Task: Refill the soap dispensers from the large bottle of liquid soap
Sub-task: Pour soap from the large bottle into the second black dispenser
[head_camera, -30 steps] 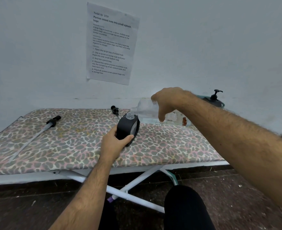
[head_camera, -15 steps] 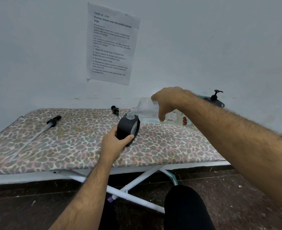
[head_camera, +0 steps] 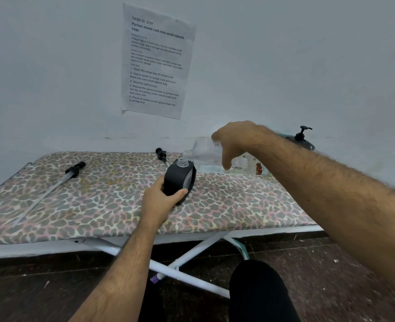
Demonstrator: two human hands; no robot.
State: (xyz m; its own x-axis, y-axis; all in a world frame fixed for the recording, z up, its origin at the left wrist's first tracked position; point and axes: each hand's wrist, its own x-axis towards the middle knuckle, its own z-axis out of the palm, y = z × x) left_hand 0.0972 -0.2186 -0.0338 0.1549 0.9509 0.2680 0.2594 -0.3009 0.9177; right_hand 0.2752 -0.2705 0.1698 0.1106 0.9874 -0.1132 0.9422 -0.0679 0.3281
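Note:
A black soap dispenser [head_camera: 179, 180] stands on the leopard-print ironing board [head_camera: 103, 205], its top open with no pump on it. My left hand [head_camera: 160, 202] grips its lower side. My right hand [head_camera: 234, 141] holds a large clear bottle [head_camera: 204, 154] tipped almost flat, its mouth right over the dispenser's opening. The bottle's far end is hidden behind my right forearm. A second dark dispenser [head_camera: 302, 139] with its pump on sits at the back right, partly hidden.
A black pump with a long clear tube [head_camera: 52, 184] lies on the board's left side. A smaller black pump head [head_camera: 161, 154] lies near the wall. A printed sheet [head_camera: 155, 61] hangs on the wall. White board legs [head_camera: 180, 263] cross below, by my knee [head_camera: 259, 291].
The clear bottle has tilted up very slightly in my right hand. The left hand and the dispenser have stayed put.

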